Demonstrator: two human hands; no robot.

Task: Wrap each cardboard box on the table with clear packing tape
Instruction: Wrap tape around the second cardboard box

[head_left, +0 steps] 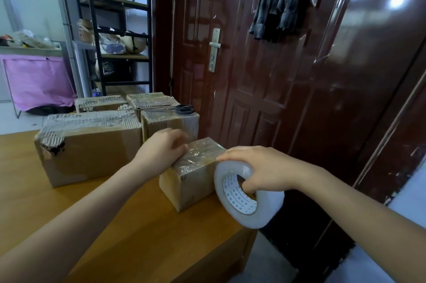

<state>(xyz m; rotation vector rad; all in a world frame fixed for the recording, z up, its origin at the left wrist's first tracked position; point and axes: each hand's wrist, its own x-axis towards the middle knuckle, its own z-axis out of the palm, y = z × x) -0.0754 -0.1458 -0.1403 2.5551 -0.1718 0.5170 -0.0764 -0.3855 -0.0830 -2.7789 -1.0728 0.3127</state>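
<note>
Two hands: left hand (164,149) presses small box (191,181), right hand (260,169) grips tape roll (247,195)

The room is evenly bright; white lamp glare shines on the glossy door (380,29) at upper right. My left hand (163,149) is motion-blurred, and the frame edges bend.

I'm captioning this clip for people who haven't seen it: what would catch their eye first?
The big roll of clear tape in the right hand at the table's near right edge, beside the small box that the left hand steadies. Behind stand more taped boxes, with black scissors on one.
</note>
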